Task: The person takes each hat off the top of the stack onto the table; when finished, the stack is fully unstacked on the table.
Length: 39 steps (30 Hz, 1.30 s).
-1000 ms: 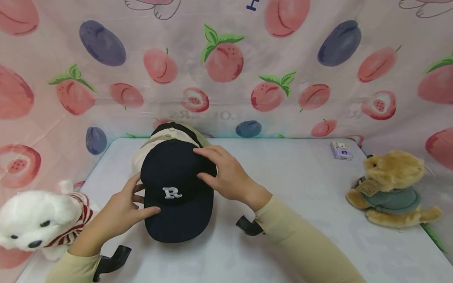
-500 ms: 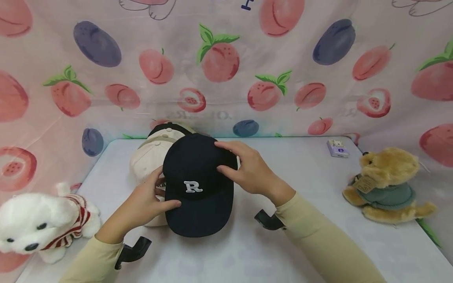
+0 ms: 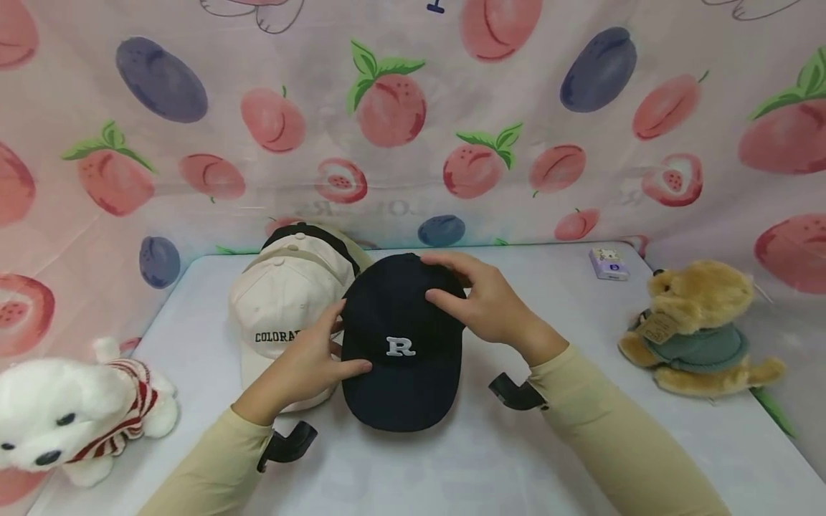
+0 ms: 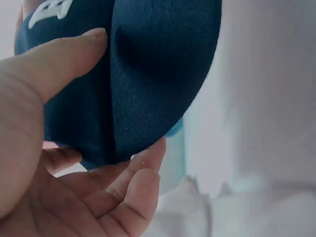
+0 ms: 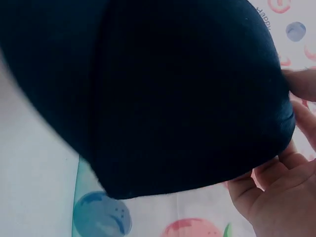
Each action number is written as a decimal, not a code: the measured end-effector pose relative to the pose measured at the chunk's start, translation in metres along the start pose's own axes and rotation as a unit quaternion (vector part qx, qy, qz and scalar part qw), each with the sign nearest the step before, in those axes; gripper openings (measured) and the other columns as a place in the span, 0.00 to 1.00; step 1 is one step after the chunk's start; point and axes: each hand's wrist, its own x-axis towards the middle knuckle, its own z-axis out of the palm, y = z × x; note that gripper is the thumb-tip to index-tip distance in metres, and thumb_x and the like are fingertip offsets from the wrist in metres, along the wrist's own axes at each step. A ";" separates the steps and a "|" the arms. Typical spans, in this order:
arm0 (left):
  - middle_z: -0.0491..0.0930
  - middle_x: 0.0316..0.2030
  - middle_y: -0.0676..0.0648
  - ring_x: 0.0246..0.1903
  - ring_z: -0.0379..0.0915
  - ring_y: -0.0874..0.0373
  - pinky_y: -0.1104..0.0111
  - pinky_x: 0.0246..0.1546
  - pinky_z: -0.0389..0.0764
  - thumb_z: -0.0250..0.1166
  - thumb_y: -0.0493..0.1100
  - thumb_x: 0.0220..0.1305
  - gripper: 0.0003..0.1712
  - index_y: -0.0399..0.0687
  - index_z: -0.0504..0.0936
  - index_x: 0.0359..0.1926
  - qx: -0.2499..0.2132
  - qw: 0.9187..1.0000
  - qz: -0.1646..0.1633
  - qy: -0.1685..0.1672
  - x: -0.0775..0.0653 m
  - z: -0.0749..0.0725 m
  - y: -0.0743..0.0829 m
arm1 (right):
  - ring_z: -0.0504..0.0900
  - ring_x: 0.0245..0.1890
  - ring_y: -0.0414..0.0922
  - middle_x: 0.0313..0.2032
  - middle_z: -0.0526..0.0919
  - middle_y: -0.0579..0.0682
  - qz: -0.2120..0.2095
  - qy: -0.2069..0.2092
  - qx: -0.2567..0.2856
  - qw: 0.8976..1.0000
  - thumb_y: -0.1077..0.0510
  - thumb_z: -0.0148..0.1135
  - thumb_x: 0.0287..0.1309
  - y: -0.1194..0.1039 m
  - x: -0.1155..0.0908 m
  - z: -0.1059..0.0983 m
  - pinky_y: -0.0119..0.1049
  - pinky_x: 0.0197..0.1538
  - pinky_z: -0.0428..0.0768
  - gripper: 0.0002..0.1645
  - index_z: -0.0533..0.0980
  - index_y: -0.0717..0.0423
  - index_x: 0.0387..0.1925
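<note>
A dark navy baseball cap point(image 3: 403, 304) with a white letter R on its front is held between both hands, brim toward me. My left hand point(image 3: 302, 367) grips its left side. In the left wrist view the thumb point(image 4: 74, 61) lies by the brim seam, the other fingers curled under the edge. My right hand point(image 3: 493, 304) holds the right rear of the crown; in the right wrist view its fingers reach round the cap's point(image 5: 192, 103) edge. Left of it lies a cream cap point(image 3: 284, 294) lettered "COLORA…", partly hidden by my left hand. Black and beige caps point(image 3: 329, 236) overlap behind it.
A white plush dog point(image 3: 77, 408) in a striped scarf sits at the left edge of the white table point(image 3: 548, 466). To the right lies a brown plush toy point(image 3: 703, 330) in a green top. A small purple pack point(image 3: 608, 264) is at the back right.
Both hands have carried the navy cap rightward, off the front of the cap row. The cream cap and its lettering have come into sight. The view has shifted slightly.
</note>
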 end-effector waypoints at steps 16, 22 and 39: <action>0.74 0.60 0.41 0.50 0.77 0.51 0.57 0.44 0.79 0.78 0.49 0.55 0.60 0.46 0.49 0.79 -0.093 0.995 -0.020 -0.022 0.030 0.041 0.002 | 0.81 0.51 0.48 0.56 0.82 0.55 0.070 0.049 -0.025 0.996 0.62 0.67 0.63 0.013 -0.009 -0.026 0.47 0.53 0.80 0.19 0.80 0.59 0.56; 0.77 0.56 0.37 0.46 0.81 0.50 0.61 0.42 0.81 0.75 0.40 0.58 0.56 0.51 0.48 0.79 -0.224 0.974 -0.019 -0.031 0.035 0.049 0.001 | 0.84 0.46 0.49 0.52 0.83 0.57 0.069 0.107 -0.039 0.991 0.64 0.67 0.63 0.016 -0.010 -0.033 0.39 0.49 0.82 0.20 0.80 0.60 0.56; 0.71 0.56 0.37 0.38 0.77 0.55 0.67 0.35 0.75 0.73 0.33 0.58 0.39 0.42 0.67 0.69 -0.263 0.964 -0.010 -0.022 0.044 0.069 0.007 | 0.81 0.49 0.50 0.55 0.81 0.58 0.098 0.099 -0.072 0.988 0.60 0.65 0.66 0.028 -0.006 -0.071 0.24 0.47 0.75 0.21 0.78 0.60 0.59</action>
